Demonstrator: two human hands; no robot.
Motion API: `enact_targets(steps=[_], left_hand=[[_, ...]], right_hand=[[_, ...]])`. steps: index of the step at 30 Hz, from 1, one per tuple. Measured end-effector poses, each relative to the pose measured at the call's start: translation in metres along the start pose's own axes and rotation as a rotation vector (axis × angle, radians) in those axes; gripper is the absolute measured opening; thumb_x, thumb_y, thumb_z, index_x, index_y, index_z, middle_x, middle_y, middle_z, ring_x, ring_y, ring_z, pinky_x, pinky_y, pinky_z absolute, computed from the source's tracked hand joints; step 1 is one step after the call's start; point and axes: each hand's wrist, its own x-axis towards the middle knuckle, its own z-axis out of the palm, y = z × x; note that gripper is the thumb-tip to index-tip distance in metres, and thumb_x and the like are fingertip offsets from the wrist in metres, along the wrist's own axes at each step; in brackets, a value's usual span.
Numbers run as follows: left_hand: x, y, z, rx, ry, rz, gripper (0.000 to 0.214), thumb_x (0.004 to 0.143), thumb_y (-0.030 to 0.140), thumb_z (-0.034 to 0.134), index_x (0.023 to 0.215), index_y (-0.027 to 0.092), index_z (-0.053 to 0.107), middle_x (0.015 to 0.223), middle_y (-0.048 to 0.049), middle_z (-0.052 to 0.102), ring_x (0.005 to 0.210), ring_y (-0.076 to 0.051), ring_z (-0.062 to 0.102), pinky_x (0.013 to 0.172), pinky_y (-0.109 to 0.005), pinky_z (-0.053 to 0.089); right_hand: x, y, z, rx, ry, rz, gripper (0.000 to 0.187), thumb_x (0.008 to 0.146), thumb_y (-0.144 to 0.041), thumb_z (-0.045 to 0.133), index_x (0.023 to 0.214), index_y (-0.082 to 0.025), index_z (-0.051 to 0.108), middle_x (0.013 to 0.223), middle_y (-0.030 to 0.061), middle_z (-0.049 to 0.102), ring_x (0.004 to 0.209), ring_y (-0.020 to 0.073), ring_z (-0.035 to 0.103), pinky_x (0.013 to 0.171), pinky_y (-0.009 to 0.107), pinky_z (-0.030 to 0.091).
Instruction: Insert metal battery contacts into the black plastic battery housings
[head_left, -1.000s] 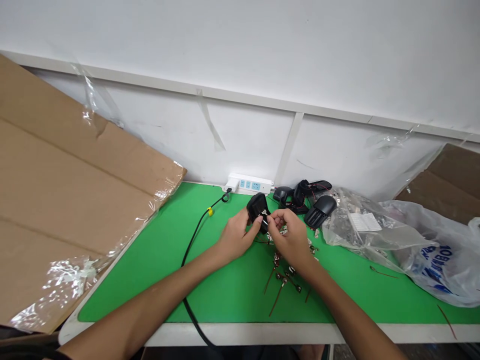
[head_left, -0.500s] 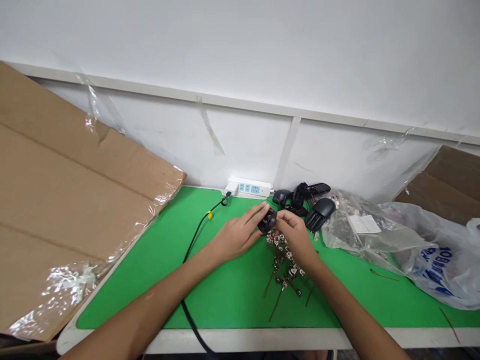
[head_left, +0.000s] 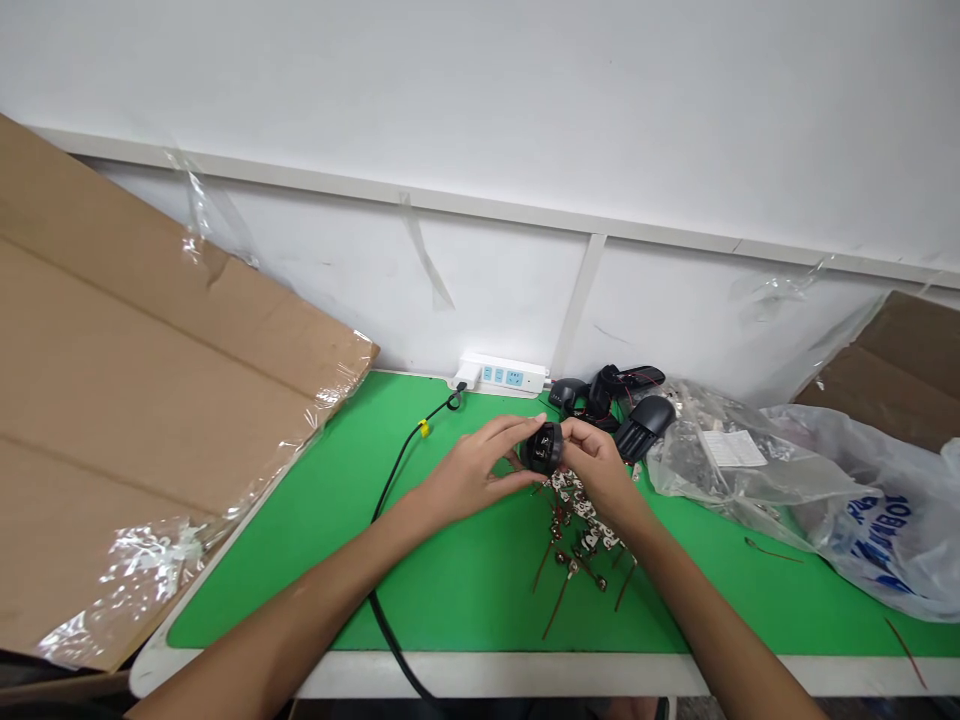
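A small black plastic housing (head_left: 544,448) is pinched between my left hand (head_left: 476,470) and my right hand (head_left: 596,465), its face turned toward me. Both hands' fingertips press on its sides. Just below them lies a tangle of small metal terminals with thin brown wires (head_left: 577,540) on the green mat (head_left: 300,570). Several black plastic shells (head_left: 643,425) lie a little beyond my right hand. A black cable (head_left: 390,500) runs past my left forearm.
A white power strip (head_left: 502,375) stands at the mat's back edge, with the cable plugged into it. To the right lie a clear bag of metal parts (head_left: 712,450) and a white printed bag (head_left: 877,520). Cardboard sheets (head_left: 150,330) cover the left side.
The black housing has turned in my fingers, its face now toward me, and has moved slightly right. My left hand has shifted from its side onto the housing's far edge.
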Motion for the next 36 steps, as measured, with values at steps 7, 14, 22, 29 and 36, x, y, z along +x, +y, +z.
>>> enact_targets(steps=[7, 14, 22, 29, 36], left_hand=[[-0.002, 0.0, 0.005, -0.104, -0.042, -0.079, 0.07, 0.093, 0.048, 0.074, 0.155, 0.036, 0.042, 0.136, -0.0103, 0.058, 0.087, -0.014, 0.072, 0.064, -0.024, 0.062], [-0.008, -0.004, 0.014, -0.188, -0.037, -0.162, 0.069, 0.094, 0.045, 0.073, 0.155, 0.038, 0.04, 0.147, -0.013, 0.05, 0.099, -0.02, 0.072, 0.056, -0.021, 0.06], [-0.009, -0.013, 0.024, -0.188, 0.033, -0.088, 0.066, 0.095, 0.039, 0.073, 0.153, 0.029, 0.045, 0.149, -0.016, 0.055, 0.13, -0.032, 0.063, 0.092, -0.046, 0.067], [-0.008, -0.02, 0.025, -0.211, 0.023, -0.038, 0.067, 0.096, 0.028, 0.072, 0.156, 0.029, 0.042, 0.155, -0.0142, 0.053, 0.143, -0.03, 0.054, 0.111, -0.049, 0.057], [-0.007, -0.02, 0.027, -0.212, 0.056, 0.002, 0.066, 0.095, 0.024, 0.072, 0.155, 0.028, 0.043, 0.155, -0.0148, 0.052, 0.147, -0.029, 0.051, 0.114, -0.048, 0.055]], right_hand=[[0.001, -0.004, -0.006, -0.014, -0.068, 0.034, 0.018, 0.089, -0.034, 0.065, 0.079, -0.019, 0.06, 0.068, -0.0036, 0.049, 0.065, 0.0132, 0.042, 0.062, 0.027, 0.032], [0.002, -0.005, -0.006, -0.105, -0.068, 0.008, 0.012, 0.086, -0.029, 0.063, 0.079, -0.019, 0.059, 0.067, -0.005, 0.046, 0.062, 0.0121, 0.039, 0.059, 0.027, 0.029], [0.0, -0.011, -0.005, -0.3, -0.042, -0.074, 0.006, 0.083, -0.018, 0.055, 0.077, -0.021, 0.056, 0.069, -0.0039, 0.049, 0.064, 0.0133, 0.043, 0.059, 0.027, 0.032], [-0.001, -0.021, -0.005, -0.409, -0.015, -0.129, 0.01, 0.079, -0.015, 0.053, 0.073, -0.021, 0.052, 0.068, -0.0039, 0.048, 0.064, 0.0132, 0.042, 0.06, 0.026, 0.031], [-0.001, -0.022, -0.004, -0.393, -0.006, -0.132, 0.01, 0.081, -0.015, 0.053, 0.073, -0.021, 0.053, 0.069, -0.004, 0.048, 0.064, 0.0131, 0.043, 0.059, 0.026, 0.032]])
